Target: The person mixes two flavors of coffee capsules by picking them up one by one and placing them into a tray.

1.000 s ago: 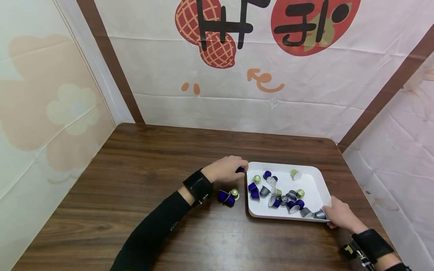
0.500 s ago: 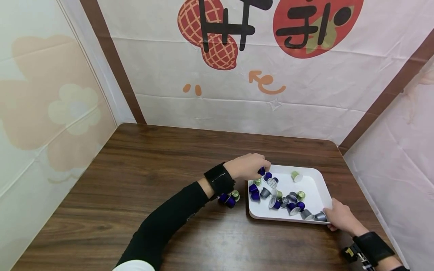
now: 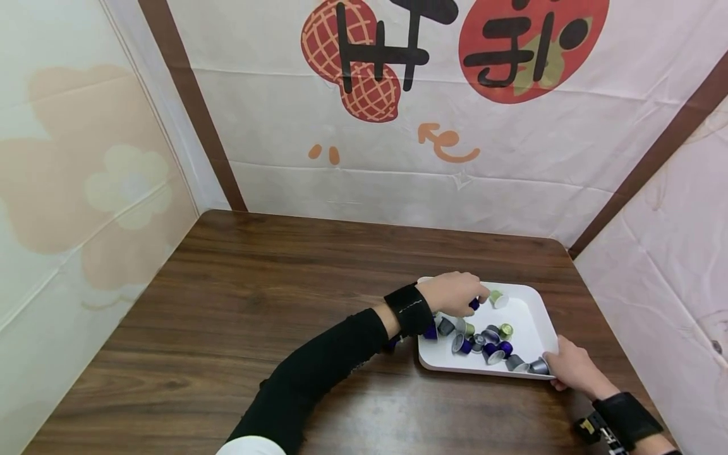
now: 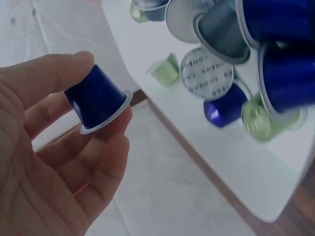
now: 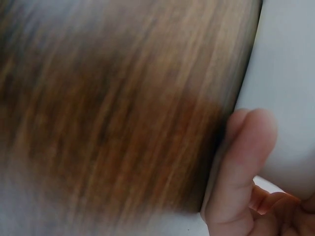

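Note:
A blue coffee capsule is pinched between the thumb and fingers of my left hand. That hand is over the back part of the white tray, close to a green capsule. In the left wrist view, the held capsule's silver rim faces away from the thumb. My right hand grips the tray's near right corner, beside a silver capsule; the right wrist view shows its fingers at the tray edge. Several blue, grey and green capsules lie scattered in the tray, some hidden behind my left hand and wrist.
The tray stands on the right side of a brown wooden table. Left of the tray, a blue capsule peeks out from behind my left forearm. A printed white cloth hangs behind the table, with more cloth at both sides.
My left hand has carried the blue capsule rightward, from the tray's left edge to over its back middle. Its forearm now covers most of the loose capsules. My right hand keeps its grip.

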Available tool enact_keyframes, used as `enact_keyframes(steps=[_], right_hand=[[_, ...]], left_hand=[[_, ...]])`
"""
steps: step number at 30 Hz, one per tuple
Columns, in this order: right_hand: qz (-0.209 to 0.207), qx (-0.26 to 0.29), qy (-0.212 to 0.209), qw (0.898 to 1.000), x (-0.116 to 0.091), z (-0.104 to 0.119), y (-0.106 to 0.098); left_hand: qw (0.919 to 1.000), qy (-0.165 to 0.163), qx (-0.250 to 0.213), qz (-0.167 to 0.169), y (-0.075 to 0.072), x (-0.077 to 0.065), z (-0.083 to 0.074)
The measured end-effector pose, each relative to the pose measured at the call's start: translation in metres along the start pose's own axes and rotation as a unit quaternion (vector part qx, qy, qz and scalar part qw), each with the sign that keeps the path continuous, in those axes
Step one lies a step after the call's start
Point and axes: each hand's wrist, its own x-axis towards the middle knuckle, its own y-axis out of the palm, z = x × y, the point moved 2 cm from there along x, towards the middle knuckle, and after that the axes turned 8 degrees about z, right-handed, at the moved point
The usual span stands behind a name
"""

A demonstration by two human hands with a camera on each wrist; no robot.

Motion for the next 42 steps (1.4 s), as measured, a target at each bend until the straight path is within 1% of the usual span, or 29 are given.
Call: enact_keyframes(steps=[4,9,18,23,26,30,34,38,42], right_hand=[[-0.001,0.003,-0.001,1.000,0.000,-0.001,-0.001],[0.004,0.008,0.006,1.000,-0.001,-0.001,-0.001],[0.005,0.010,-0.006,1.000,-0.003,0.000,0.001],[0.003,0.010,-0.003,1.000,-0.004,0.001,0.002],[0.001,0.011,-0.004,1.000,-0.005,0.001,0.002],[0.006,0.016,0.003,1.000,-0.005,0.001,0.002],[0.014,0.018,0.011,1.000,-0.005,0.000,0.003],[0.009,0.018,0.003,1.000,-0.004,0.000,0.003],[0.002,0.018,-0.005,1.000,-0.004,-0.001,0.001]], left_hand=[[1.0000,-0.006,-0.003,0.001,0.002,0.011,-0.006],[0.9999,-0.011,0.003,-0.007,0.005,0.020,-0.012],[0.9991,-0.030,0.011,-0.027,0.010,0.029,-0.018],[0.9992,-0.027,-0.009,-0.029,0.007,0.033,-0.021],[0.9990,-0.028,-0.016,-0.031,0.004,0.032,-0.019],[0.9992,-0.030,-0.013,-0.024,-0.002,0.025,-0.011],[0.9994,-0.029,-0.016,-0.005,-0.009,0.010,0.004],[0.9993,-0.027,-0.025,0.003,-0.013,-0.012,0.025],[0.9977,-0.040,-0.052,0.017,-0.007,-0.041,0.046]])
